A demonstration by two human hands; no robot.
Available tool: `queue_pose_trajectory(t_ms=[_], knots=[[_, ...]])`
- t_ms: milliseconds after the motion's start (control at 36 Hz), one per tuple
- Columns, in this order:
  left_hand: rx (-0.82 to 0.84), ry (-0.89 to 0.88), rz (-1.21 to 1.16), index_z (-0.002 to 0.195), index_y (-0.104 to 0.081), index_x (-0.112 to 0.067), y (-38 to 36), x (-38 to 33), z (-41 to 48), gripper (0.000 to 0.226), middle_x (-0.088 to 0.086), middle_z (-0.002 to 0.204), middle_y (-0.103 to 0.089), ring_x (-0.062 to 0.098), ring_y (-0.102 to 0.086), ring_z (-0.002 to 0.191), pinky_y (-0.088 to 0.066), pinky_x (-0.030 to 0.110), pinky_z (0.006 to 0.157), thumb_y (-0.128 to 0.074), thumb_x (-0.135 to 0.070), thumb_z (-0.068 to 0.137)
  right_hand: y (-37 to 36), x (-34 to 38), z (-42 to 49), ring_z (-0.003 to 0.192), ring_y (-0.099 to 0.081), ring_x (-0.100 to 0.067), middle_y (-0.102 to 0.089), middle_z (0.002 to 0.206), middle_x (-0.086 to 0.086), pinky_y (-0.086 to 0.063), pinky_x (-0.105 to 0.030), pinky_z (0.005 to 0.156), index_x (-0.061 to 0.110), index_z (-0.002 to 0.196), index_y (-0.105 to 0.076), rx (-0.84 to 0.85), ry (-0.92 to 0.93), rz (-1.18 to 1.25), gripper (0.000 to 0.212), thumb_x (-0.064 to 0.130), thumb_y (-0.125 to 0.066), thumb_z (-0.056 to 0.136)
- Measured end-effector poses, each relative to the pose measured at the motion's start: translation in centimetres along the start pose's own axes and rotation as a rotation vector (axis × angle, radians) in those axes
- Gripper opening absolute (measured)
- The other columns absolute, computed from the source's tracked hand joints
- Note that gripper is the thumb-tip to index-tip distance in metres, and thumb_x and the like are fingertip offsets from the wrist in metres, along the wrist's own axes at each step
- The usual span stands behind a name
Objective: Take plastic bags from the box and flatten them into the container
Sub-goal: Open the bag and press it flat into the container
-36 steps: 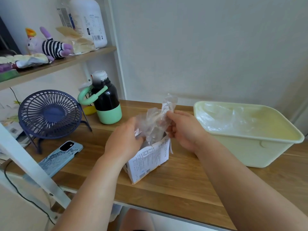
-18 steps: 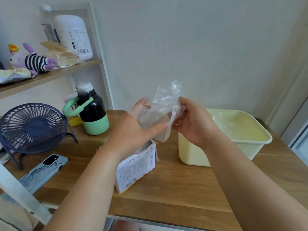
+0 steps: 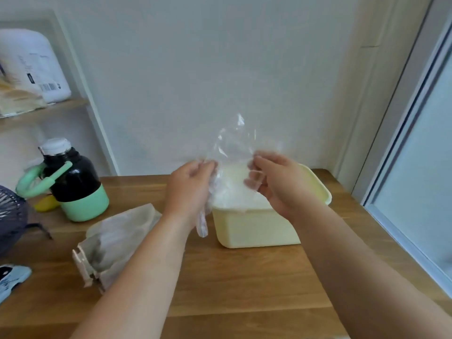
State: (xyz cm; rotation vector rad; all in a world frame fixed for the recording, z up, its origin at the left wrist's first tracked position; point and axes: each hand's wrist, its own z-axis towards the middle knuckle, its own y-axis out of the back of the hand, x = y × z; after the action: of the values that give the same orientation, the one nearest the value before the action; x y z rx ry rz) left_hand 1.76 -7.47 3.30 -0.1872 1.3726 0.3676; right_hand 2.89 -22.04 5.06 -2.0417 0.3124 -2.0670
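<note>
A clear, crinkled plastic bag [image 3: 232, 162] is held up in the air between both hands, above the left end of the pale yellow container [image 3: 256, 228]. My left hand [image 3: 189, 189] grips the bag's left edge, and a strip of plastic hangs down below that hand. My right hand [image 3: 276, 184] pinches the bag's right edge. The small cardboard box [image 3: 115, 243] stands open on the wooden desk to the left of my left forearm, with more clear bags showing in its top. The container's inside is mostly hidden behind the bag and my hands.
A black and mint-green bottle [image 3: 73, 187] stands at the back left, with a yellow object beside it. A dark blue desk fan [image 3: 9, 216] and a phone [image 3: 9, 280] lie at the left edge. A shelf [image 3: 41, 111] carries a white jug. A window frame [image 3: 403, 167] borders the right.
Both hands have lifted the bag out of the box and carried it right, over the container. The view has swung right, so the box now sits left of my arms.
</note>
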Motion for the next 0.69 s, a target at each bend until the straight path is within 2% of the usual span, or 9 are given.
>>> queue_pose_trajectory(t_ms=[83, 222, 306, 389, 472, 528, 583, 639, 695], knots=[[0.062, 0.199, -0.188, 0.076, -0.067, -0.02, -0.5, 0.6, 1.2, 0.016, 0.002, 0.075, -0.064, 0.016, -0.056, 0.063, -0.044, 0.028, 0.057, -0.063, -0.028, 0.09, 1.3, 0.4, 0.7, 0.057, -0.039, -0.012, -0.044, 0.062, -0.001, -0.056, -0.032, 0.076, 0.013, 0.08, -0.058, -0.096, 0.037, 0.009, 0.019, 0.006, -0.05, 0.096], [0.126, 0.402, -0.337, 0.074, -0.063, -0.013, -0.6, 1.4, 2.6, 0.019, -0.003, 0.059, -0.061, 0.019, -0.054, 0.058, -0.042, 0.019, 0.043, -0.066, -0.024, 0.09, 3.4, 0.8, 2.2, 0.036, -0.047, -0.005, -0.037, 0.056, 0.002, -0.046, -0.028, 0.058, 0.015, 0.063, -0.046, -0.306, 0.082, -0.118, 0.033, 0.012, -0.05, 0.095], [0.037, 0.314, -0.264, 0.096, -0.062, -0.008, -0.8, 1.8, 3.4, 0.009, 0.003, 0.077, -0.063, 0.027, -0.055, 0.073, -0.047, 0.027, 0.054, -0.065, -0.013, 0.089, 4.7, 0.9, 3.2, 0.034, -0.038, -0.006, -0.035, 0.055, -0.001, -0.051, -0.02, 0.048, 0.011, 0.063, -0.045, -0.314, 0.068, -0.254, 0.031, 0.007, -0.048, 0.093], [-0.269, 0.185, -0.002, 0.138, -0.042, -0.016, -0.7, 1.8, 3.6, 0.054, 0.003, 0.129, -0.051, 0.021, -0.056, 0.109, -0.047, 0.034, 0.086, -0.065, -0.017, 0.089, 6.3, 0.6, 4.3, 0.031, -0.036, -0.009, -0.034, 0.047, 0.0, -0.044, -0.02, 0.041, 0.011, 0.06, -0.041, -0.313, 0.041, -0.49, 0.032, 0.006, -0.046, 0.091], [-0.419, -0.248, 0.112, 0.145, -0.032, -0.021, -1.0, 0.6, 2.5, 0.064, -0.001, 0.136, -0.039, 0.009, -0.049, 0.113, -0.041, 0.02, 0.086, -0.065, -0.025, 0.089, 7.5, 0.1, 5.2, 0.028, -0.043, -0.013, -0.036, 0.039, 0.001, -0.032, -0.02, 0.042, 0.011, 0.056, -0.039, -0.339, 0.016, -0.705, 0.035, 0.008, -0.045, 0.091], [-0.253, -0.549, 0.177, 0.136, -0.043, -0.027, -1.9, -0.1, 1.8, 0.053, -0.007, 0.122, -0.045, -0.001, -0.05, 0.099, -0.042, 0.011, 0.079, -0.065, -0.027, 0.087, 8.0, -0.3, 5.9, 0.038, -0.044, -0.017, -0.04, 0.05, -0.004, -0.032, -0.019, 0.042, 0.01, 0.062, -0.043, -0.328, -0.039, -0.737, 0.03, 0.009, -0.048, 0.091], [0.109, -0.64, 0.329, 0.122, -0.055, -0.035, -3.0, -0.2, 1.9, 0.036, -0.017, 0.108, -0.054, -0.004, -0.054, 0.091, -0.047, 0.016, 0.079, -0.065, -0.029, 0.088, 8.1, -0.7, 6.4, 0.049, -0.048, -0.017, -0.047, 0.06, -0.004, -0.041, -0.02, 0.045, 0.011, 0.067, -0.048, -0.301, -0.1, -0.798, 0.025, 0.012, -0.054, 0.091], [0.521, -0.506, 0.571, 0.116, -0.063, -0.04, -4.2, 0.0, 2.2, 0.025, -0.023, 0.11, -0.059, -0.005, -0.056, 0.101, -0.047, 0.025, 0.091, -0.063, -0.033, 0.092, 8.3, -0.9, 6.8, 0.06, -0.053, -0.024, -0.05, 0.063, -0.005, -0.046, -0.024, 0.054, 0.008, 0.074, -0.052, -0.247, -0.106, -1.014, 0.019, 0.016, -0.055, 0.091], [0.731, -0.317, 0.781, 0.119, -0.063, -0.044, -5.1, 0.9, 3.2, 0.026, -0.023, 0.124, -0.057, 0.0, -0.051, 0.119, -0.04, 0.033, 0.104, -0.056, -0.037, 0.095, 8.1, -0.8, 6.6, 0.073, -0.055, -0.026, -0.055, 0.073, -0.007, -0.043, -0.027, 0.06, 0.004, 0.091, -0.056, -0.197, -0.073, -1.223, 0.015, 0.02, -0.055, 0.093]])
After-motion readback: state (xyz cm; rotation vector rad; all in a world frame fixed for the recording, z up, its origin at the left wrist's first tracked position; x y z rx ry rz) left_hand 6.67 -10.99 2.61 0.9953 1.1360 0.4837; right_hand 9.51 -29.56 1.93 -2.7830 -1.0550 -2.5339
